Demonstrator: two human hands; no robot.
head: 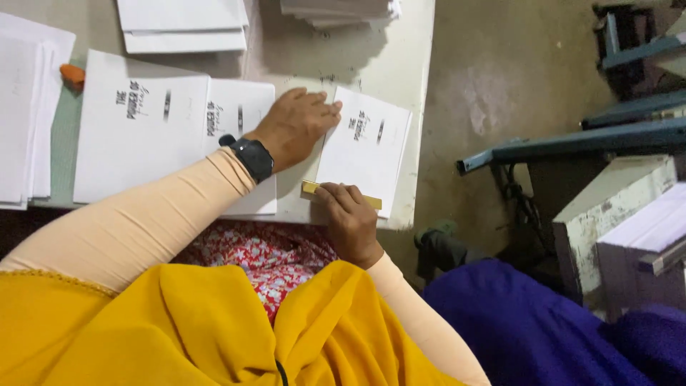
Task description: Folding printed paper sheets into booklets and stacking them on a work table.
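Both hands work on the small folded sheet [363,149] at the table edge [421,86]: left hand [294,127] lies flat, holding it down, right hand [349,218] grips a yellow stick [341,194], seemingly pressing the fold, so sliding along needs firm pushing.

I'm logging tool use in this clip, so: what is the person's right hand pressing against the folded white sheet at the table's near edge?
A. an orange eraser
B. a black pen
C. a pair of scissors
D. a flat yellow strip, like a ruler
D: the right hand grips a flat yellow strip laid along the near edge of the folded white printed sheet, while the left hand holds that sheet flat.
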